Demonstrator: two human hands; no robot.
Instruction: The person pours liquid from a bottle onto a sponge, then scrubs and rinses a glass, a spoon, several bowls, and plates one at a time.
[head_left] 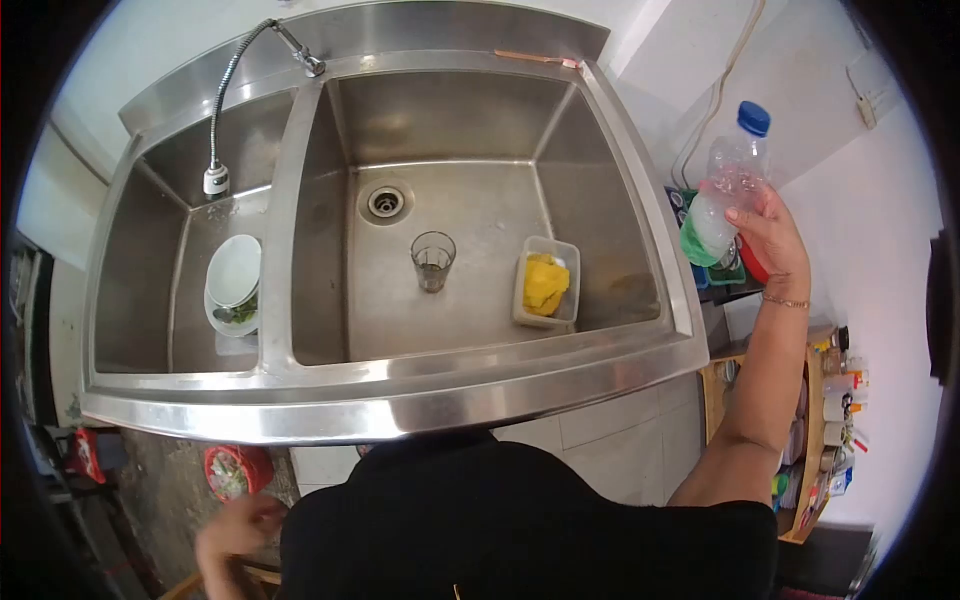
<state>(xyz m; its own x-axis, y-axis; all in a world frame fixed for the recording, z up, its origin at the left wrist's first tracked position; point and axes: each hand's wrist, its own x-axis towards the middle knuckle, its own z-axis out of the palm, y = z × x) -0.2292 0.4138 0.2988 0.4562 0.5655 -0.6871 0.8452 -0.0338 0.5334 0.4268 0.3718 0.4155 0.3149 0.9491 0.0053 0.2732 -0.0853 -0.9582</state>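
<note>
My right hand (768, 238) is raised to the right of the sink with its fingers wrapped round a clear plastic bottle (735, 160). The bottle has a blue cap and tilts a little, and green shows at its lower end. Low at the left, beside my body, my left hand (240, 530) is smeared by motion, so its fingers do not show clearly. In the large basin stand a drinking glass (433, 262) and a clear plastic container (548, 318) with a yellow cloth or sponge (546, 284) inside.
White bowls or plates (234, 268) with green scraps lie in the left basin of the steel sink (480, 375), below a flexible faucet (217, 130). A red bucket of scraps (238, 472) stands on the floor. A wooden shelf (815, 430) with several items is at right.
</note>
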